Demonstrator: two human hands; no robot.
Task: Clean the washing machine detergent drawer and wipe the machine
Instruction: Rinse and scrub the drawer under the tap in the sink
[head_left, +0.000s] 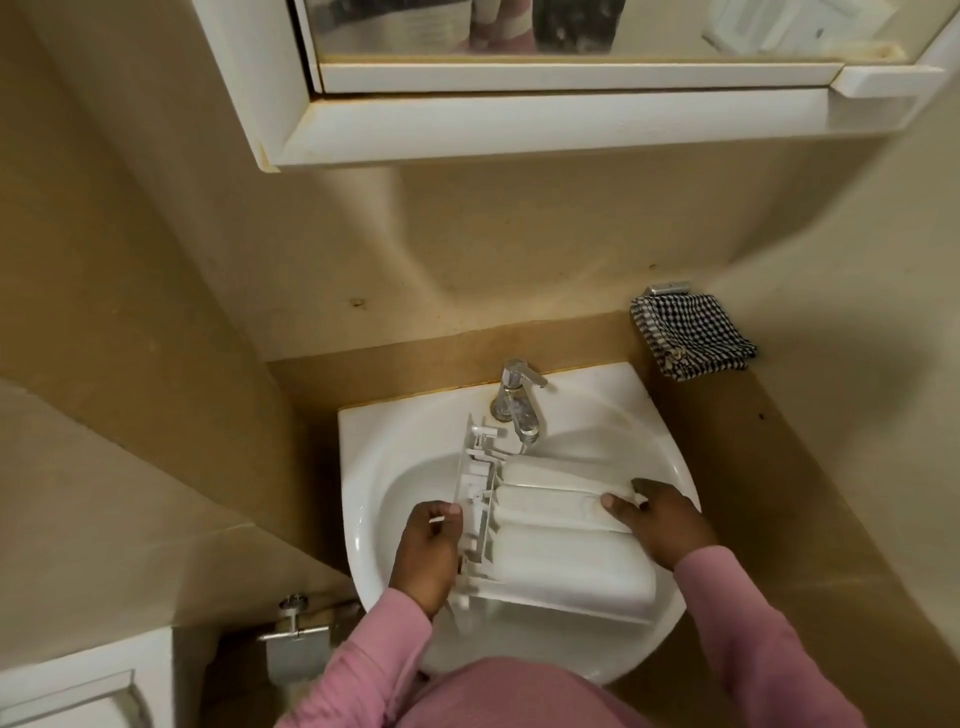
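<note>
The white detergent drawer (561, 551) lies across the bowl of the white sink (395, 431), underside up, showing three long rounded compartments. My left hand (428, 551) grips its left end, at the front panel with the ribbed plastic parts. At the opposite end, my right hand (662, 522) holds the drawer with the thumb pressed on the middle compartment. The chrome tap (517, 402) stands just behind the drawer; I cannot tell whether water is running.
A black-and-white checked cloth (691, 335) hangs from a wall hook right of the sink. A white mirror cabinet (519, 124) juts out overhead. At the lower left are a toilet-roll holder (296, 631) and a white fixture (78, 686). Beige walls close in on both sides.
</note>
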